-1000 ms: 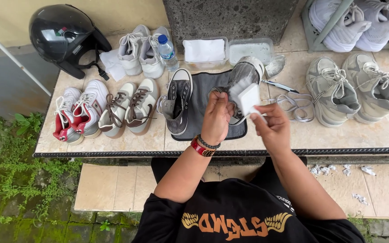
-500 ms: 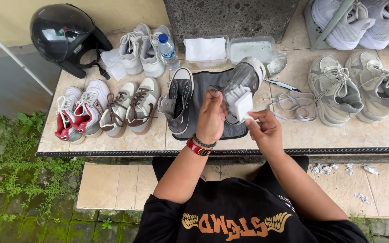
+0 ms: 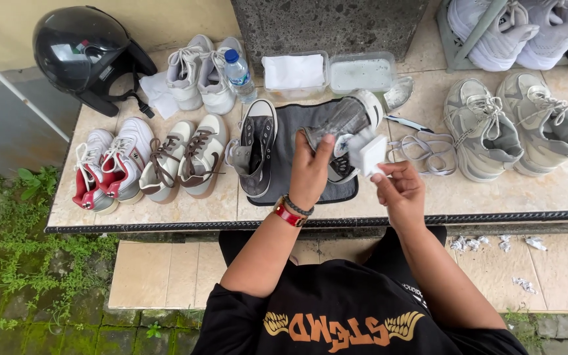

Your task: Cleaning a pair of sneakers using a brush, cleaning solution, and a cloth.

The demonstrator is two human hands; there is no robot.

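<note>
1. The left hand [image 3: 310, 172] was wrapped around a dark grey high-top shoe [image 3: 343, 125] and held it up over the table [image 3: 507, 194].
2. The shoe was tipped on its side, with its white toe pointing away from the person.
3. The right hand [image 3: 399, 192] was partly closed, and its fingertips pinched a small white sponge block [image 3: 371, 154].
4. The block sat right by the side of the held shoe; I could not tell if it touched.
5. Under the shoe lay a dark grey mat [image 3: 297, 158] on the table.
6. The other dark high-top shoe [image 3: 254, 158] stood on the left edge of that mat.
7. Left of it stood a beige pair with brown laces [image 3: 182, 158], and then a red and white pair [image 3: 110, 167].
8. Behind them were a white pair [image 3: 202, 72], a water bottle with a blue cap [image 3: 238, 73] and a black helmet [image 3: 87, 56].
9. Two clear tubs [image 3: 327, 73] sat behind the mat, one with a white cloth in it.
10. Loose grey laces [image 3: 425, 152] lay just right of the hands.
11. A grey pair of sneakers [image 3: 507, 128] stood further right.
12. Small white scraps [image 3: 488, 243] lay on the lower step near the person's right arm.
13. The left wrist wore a red band [image 3: 288, 213].
</note>
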